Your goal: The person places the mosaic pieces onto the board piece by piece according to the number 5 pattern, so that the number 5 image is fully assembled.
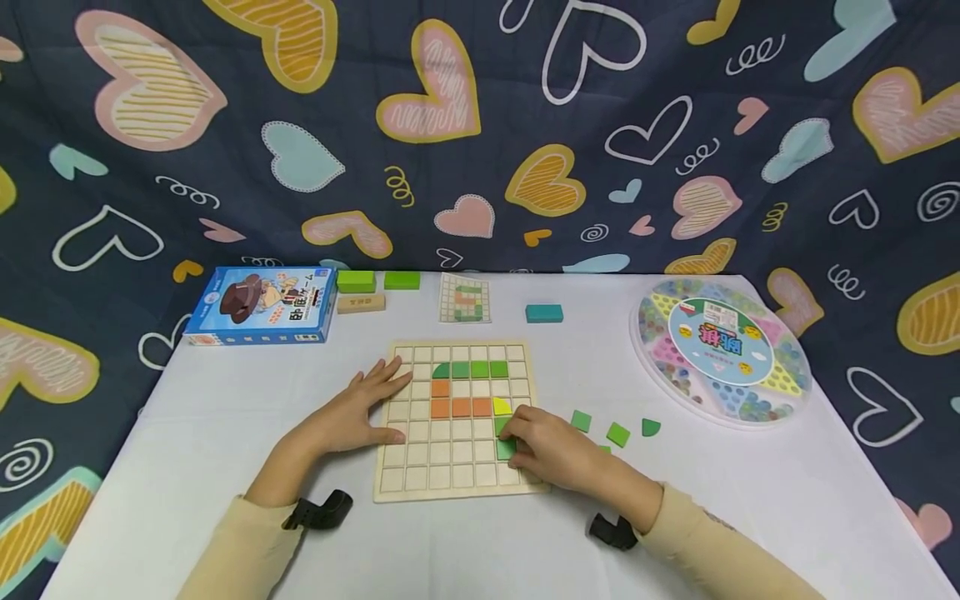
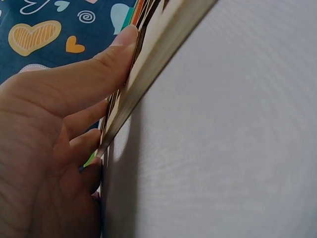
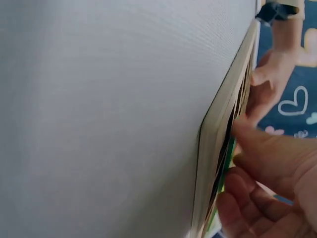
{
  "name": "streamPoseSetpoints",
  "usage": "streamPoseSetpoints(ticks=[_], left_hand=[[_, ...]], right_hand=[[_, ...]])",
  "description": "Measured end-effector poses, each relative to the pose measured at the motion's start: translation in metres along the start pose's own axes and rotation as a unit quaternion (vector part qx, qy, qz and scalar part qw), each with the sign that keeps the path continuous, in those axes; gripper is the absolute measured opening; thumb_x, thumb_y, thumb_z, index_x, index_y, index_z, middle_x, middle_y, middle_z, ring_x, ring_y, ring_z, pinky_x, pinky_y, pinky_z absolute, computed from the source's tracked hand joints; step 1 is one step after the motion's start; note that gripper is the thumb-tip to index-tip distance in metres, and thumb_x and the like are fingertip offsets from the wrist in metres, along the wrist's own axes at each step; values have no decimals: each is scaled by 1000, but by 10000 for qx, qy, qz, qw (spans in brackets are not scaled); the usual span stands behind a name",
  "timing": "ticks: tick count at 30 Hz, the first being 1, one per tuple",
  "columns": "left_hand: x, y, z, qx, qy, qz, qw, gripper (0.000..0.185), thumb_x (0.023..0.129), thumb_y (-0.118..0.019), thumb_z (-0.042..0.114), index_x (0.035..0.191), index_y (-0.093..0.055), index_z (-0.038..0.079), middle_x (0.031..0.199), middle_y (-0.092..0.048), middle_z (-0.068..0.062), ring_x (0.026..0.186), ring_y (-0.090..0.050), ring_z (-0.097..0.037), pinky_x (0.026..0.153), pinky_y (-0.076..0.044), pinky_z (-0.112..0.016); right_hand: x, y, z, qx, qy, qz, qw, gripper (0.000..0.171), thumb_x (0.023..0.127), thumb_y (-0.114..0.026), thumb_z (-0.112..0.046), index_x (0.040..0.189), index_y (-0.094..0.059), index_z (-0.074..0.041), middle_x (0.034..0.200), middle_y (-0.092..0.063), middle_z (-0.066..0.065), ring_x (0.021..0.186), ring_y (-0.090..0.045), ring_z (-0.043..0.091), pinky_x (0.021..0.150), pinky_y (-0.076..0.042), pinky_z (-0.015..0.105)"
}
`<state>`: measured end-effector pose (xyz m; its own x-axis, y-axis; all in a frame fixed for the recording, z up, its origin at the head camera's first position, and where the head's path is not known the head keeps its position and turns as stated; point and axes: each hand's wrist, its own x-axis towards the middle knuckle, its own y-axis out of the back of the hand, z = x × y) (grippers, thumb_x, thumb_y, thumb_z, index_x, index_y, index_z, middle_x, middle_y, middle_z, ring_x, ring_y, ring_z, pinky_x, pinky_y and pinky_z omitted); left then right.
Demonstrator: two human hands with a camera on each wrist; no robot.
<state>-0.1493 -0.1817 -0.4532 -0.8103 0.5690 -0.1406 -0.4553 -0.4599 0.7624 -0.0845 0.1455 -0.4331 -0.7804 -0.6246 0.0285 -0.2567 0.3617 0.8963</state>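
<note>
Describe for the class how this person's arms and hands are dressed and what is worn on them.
The left hand and right hand wear no gloves. Both arms have long, plain beige sleeves; the right one bears a small greyish mark, too blurred to read. Each wrist carries a black, angular device.

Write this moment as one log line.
left hand: on wooden grid board; right hand: at green tile on board; pattern card: beyond board

Tiles (image 1: 618, 434) obstruct right of the board (image 1: 439, 454), front free.
</note>
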Motion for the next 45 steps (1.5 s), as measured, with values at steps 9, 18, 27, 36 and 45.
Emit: streamPoseSetpoints(ticks=[9, 18, 27, 36, 45], left_hand=[[-5, 0, -2, -4, 38, 17, 10000, 93, 71, -79, 45, 147, -35, 14, 159, -14, -10, 147, -5, -35, 117, -4, -57], [-9, 1, -5, -29, 63, 17, 10000, 94, 71, -79, 46, 148, -35, 13, 159, -13, -10, 147, -5, -36, 116, -4, -57], [-4, 3, -3, 14, 53, -57, 10000, 95, 71, -78, 48, 148, -34, 14, 159, -12, -10, 147, -4, -35, 117, -3, -56], [-2, 4, -2, -7, 76, -80, 9999, 94, 72, -78, 46, 148, -34, 13, 160, -12, -10, 147, -4, -35, 117, -3, -56], [1, 2, -2, 41, -61, -17, 10000, 94, 71, -78, 47, 148, -35, 13, 159, -14, -12, 146, -6, -36, 116, -5, -57]], right_hand=[[-61, 31, 44, 690, -1202, 1054, 9847, 33, 80, -75, -14, 111, -66, -9, 105, -65, 0, 92, -62, 16, 80, -54, 34], [-114, 48, 102, 33, -2111, 978, 9725, 25, 80, -73, -9, 104, -68, -9, 104, -63, 4, 90, -60, 21, 74, -51, 34], [-101, 44, 83, 296, -1552, 1271, 9792, 21, 79, -75, -9, 98, -67, -13, 88, -61, -8, 76, -54, 0, 65, -49, 22], [-40, 15, 14, 1107, -44, 225, 9936, 21, 84, -72, -18, 105, -67, -16, 98, -62, -9, 80, -54, 1, 68, -50, 18], [-11, -1, -6, 477, 136, -375, 9981, 18, 85, -70, -16, 102, -70, -14, 95, -61, -8, 76, -49, -1, 70, -48, 15]])
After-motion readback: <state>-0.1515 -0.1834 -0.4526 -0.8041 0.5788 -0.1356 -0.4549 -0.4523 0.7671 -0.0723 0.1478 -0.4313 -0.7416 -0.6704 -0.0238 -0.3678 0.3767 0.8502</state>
